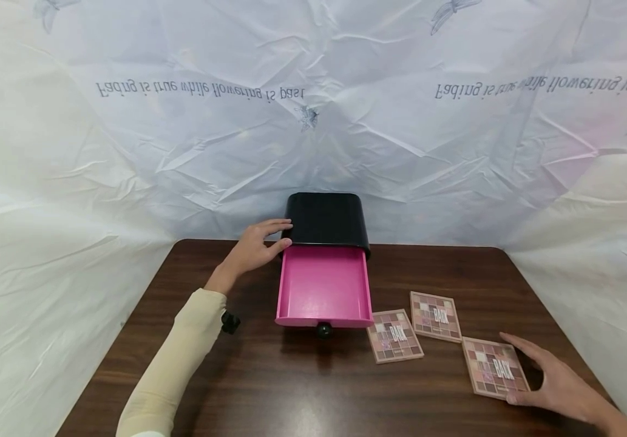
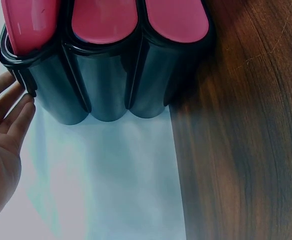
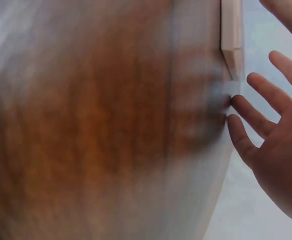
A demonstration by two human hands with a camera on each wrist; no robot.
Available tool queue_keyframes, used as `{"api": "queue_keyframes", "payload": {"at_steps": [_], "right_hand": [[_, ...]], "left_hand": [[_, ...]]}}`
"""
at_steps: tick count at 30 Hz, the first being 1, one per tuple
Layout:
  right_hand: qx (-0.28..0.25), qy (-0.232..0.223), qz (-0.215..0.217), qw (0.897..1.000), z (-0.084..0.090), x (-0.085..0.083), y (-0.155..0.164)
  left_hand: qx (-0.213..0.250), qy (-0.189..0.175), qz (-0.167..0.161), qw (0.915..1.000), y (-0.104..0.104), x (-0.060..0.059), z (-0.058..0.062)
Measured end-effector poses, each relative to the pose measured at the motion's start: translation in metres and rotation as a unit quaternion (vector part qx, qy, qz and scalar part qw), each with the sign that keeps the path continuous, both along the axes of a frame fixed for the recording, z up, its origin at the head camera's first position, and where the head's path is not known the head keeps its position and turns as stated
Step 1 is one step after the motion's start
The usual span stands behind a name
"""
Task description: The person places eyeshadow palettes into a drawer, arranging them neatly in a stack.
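A black drawer cabinet stands at the table's far edge, its top pink drawer pulled out with nothing inside. My left hand rests with extended fingers against the cabinet's left side. In the left wrist view, that hand touches the black shell beside the pulled-out drawer. Near the right edge, my right hand spreads around the right side of an eyeshadow palette, thumb at its near corner. The right wrist view has the hand's fingers spread, with a palette edge above.
Two more eyeshadow palettes, one nearer the drawer and one farther back, lie on the dark wooden table. A round black knob sticks out from the drawer front. White printed sheeting hangs behind and along both sides.
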State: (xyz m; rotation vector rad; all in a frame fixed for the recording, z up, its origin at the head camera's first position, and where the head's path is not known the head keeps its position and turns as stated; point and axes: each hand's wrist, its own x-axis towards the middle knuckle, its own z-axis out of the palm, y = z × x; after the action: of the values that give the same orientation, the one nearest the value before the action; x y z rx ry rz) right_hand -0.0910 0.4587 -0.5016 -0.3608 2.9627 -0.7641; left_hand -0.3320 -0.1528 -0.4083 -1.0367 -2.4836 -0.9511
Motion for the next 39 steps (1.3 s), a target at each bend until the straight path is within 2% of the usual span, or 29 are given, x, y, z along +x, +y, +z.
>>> {"api": "queue_keyframes", "payload": {"at_steps": [5,12,21,31,39], "right_hand": [[0.015,0.020,0.014,1.000,-0.006,-0.001,0.002],[0.022,0.067,0.056,0.996,-0.011,-0.001,0.007],[0.034,0.018,0.025,0.999,-0.010,-0.001,0.003],[0.061,-0.001,0.010,0.998,-0.007,0.003,0.002],[0.063,-0.010,-0.009,0.998,-0.002,0.005,-0.003]], "left_hand": [[0.000,-0.003,0.002,1.0000,0.001,0.000,0.001],[0.001,-0.003,0.003,1.0000,0.001,0.001,0.001],[0.002,-0.004,0.002,1.0000,0.000,0.001,-0.001],[0.002,-0.006,0.002,1.0000,0.000,0.001,-0.002],[0.004,-0.007,0.005,1.0000,0.001,0.001,-0.001]]}}
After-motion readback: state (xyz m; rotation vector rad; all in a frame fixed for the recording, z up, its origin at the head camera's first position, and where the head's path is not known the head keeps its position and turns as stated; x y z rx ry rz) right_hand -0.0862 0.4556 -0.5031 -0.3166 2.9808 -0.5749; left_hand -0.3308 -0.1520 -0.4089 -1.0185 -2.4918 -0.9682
